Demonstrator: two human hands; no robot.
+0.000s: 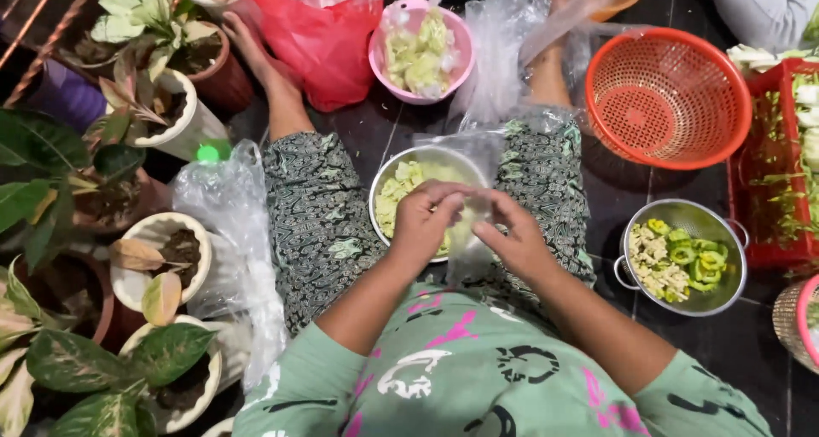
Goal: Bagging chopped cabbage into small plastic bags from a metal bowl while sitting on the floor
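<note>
Both hands, left hand & right hand, fingers pinched shut on clear plastic bag over steel bowl w/ chopped cabbage in lap. Steel colander at right holds sliced green veg.

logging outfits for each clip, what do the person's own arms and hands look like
Both forearms are bare, as are the left hand and right hand: no gloves, rings, watch or bracelets show. Short pale green sleeves end near the elbows, printed with black, white and pink shapes, matching the shirt's front.
</note>
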